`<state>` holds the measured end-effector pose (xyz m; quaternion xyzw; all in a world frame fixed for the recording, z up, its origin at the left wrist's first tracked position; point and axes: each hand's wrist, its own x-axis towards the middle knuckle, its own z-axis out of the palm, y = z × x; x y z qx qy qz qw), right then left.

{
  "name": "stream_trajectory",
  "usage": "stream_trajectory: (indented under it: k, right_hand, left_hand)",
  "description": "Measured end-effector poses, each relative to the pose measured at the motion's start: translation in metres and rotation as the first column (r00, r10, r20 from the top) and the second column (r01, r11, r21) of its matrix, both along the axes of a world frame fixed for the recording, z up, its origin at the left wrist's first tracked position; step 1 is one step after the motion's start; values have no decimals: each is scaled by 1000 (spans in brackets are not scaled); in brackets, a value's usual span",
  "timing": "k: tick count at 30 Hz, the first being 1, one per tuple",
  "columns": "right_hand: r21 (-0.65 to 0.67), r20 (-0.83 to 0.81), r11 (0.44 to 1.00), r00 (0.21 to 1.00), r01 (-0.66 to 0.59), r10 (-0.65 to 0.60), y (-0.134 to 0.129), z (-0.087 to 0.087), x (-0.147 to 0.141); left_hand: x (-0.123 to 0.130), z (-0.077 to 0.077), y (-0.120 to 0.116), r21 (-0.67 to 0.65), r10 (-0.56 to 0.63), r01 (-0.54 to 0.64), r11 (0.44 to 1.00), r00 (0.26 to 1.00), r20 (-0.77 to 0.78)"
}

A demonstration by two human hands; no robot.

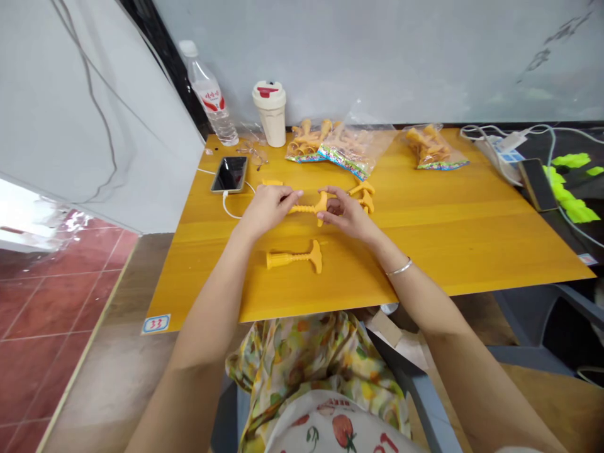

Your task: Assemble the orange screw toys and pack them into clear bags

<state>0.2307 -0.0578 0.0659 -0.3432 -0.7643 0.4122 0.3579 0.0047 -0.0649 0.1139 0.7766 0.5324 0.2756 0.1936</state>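
Table (453, 242) lies open right of right hand (346, 214); bags (375, 141) bar behind.

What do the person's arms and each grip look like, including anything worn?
The left forearm and right forearm show no sleeve. Left grip and right grip wear no gloves. A slim silvery bracelet circles the right forearm.

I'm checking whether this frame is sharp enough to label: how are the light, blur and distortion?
Head view: soft light, only faint shadows on the yellow tabletop; head view: glints on the clear bag, a washed-out patch at the left edge; head view: wide-angle stretch lengthens the forearms; head view: left hand and right hand slightly soft, their outlines readable.
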Motion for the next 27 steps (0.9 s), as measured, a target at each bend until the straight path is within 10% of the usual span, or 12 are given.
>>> stream_trajectory:
  k: [6,17,23,27]
  right_hand:
    - [352,205,936,974,19,-97,0,-5,1]
    - [605,418,785,891,-129,-175,-3,7,5]
    - [507,141,860,980,51,-141,-3,6,5]
    - [34,-145,996,986,86,-80,2,-3,0]
  left_hand:
    - [-1,1,1,-89,8,-7,996,1000,6]
    - [1,7,-4,-452,85,8,892,979,186]
    - [2,6,-3,-507,145,76,859,912,382]
    - [6,1,-2,-393,141,-2,919,935,326]
